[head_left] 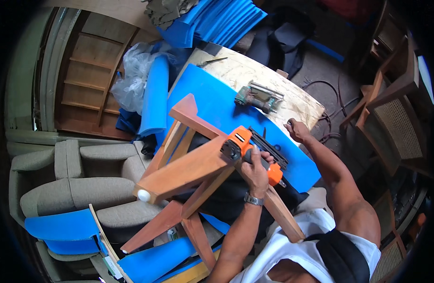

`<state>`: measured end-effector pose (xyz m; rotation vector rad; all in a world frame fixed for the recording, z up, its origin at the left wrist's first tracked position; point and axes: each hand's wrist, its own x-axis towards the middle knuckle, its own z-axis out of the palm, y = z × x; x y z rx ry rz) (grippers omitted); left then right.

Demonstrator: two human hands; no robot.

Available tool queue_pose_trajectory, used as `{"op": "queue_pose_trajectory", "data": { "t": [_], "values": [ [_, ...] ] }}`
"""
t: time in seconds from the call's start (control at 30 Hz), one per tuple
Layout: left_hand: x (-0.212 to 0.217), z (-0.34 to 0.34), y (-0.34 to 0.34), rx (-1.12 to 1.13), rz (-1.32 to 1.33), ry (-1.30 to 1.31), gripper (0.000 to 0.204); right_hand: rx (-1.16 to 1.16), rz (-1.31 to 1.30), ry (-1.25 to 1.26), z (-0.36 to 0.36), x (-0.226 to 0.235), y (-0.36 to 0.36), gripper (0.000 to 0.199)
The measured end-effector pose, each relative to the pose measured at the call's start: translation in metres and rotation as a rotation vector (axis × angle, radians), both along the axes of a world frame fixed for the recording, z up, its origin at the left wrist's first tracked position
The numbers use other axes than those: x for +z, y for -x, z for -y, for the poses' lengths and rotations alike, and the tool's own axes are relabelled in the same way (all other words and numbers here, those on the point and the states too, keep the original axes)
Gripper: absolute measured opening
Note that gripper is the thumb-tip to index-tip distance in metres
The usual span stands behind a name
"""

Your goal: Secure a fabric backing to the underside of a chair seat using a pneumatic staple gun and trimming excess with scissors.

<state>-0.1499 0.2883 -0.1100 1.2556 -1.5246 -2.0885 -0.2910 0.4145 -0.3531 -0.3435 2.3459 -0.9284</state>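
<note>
My left hand [256, 174], with a watch on its wrist, is wrapped round the handle of an orange and black nail gun [236, 141]. The gun's nose area lies against or just over a brown wooden chair frame [188, 172]; actual contact is hard to make out. One leg of the tilted frame ends in a white foot cap [143, 195]. My right hand [299, 131] is closed near the table's right edge, round something small and dark. Beyond the nail gun, a green and silver air stapler [259, 96] lies across the edge of a blue foam sheet [202, 94].
The pale worktable [292, 89] carries the foam sheet and a dark slim tool [212, 61]. Blue foam sheets [221, 23] are stacked behind it. Grey cushioned seats [108, 186] fill the left. Cane-panelled chairs [396, 122] stand right, near dark hoses [337, 101] on the floor.
</note>
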Motion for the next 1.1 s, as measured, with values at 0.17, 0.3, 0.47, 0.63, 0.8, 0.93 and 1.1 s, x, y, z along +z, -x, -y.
{"op": "queue_pose_trajectory", "data": {
  "t": [0.17, 0.3, 0.47, 0.63, 0.8, 0.93, 1.1],
  "values": [
    [-0.015, 0.004, 0.000, 0.000, -0.206, 0.159, 0.036, -0.027, -0.170, 0.445, -0.068, 0.125, -0.064, 0.041],
    [0.016, -0.029, 0.034, 0.108, -0.204, 0.151, 0.046, -0.194, -0.120, 0.615, -0.104, 0.208, -0.111, 0.036],
    [0.049, -0.059, 0.049, 0.095, -0.377, 0.151, 0.041, -0.267, -0.398, 0.639, -0.111, 0.246, -0.143, 0.033],
    [0.082, -0.072, 0.039, 0.050, -0.441, 0.283, 0.042, -0.195, -0.285, 0.525, -0.115, 0.277, -0.149, 0.025],
    [0.098, -0.070, 0.026, 0.010, -0.495, 0.285, 0.043, -0.148, -0.418, 0.659, -0.105, 0.279, -0.156, 0.025],
    [0.106, -0.067, 0.020, -0.001, -0.464, 0.306, 0.044, -0.108, -0.379, 0.671, -0.096, 0.288, -0.157, 0.026],
    [0.116, -0.070, 0.016, -0.024, -0.450, 0.292, 0.041, -0.120, -0.490, 0.746, -0.088, 0.294, -0.160, 0.027]
  ]
}}
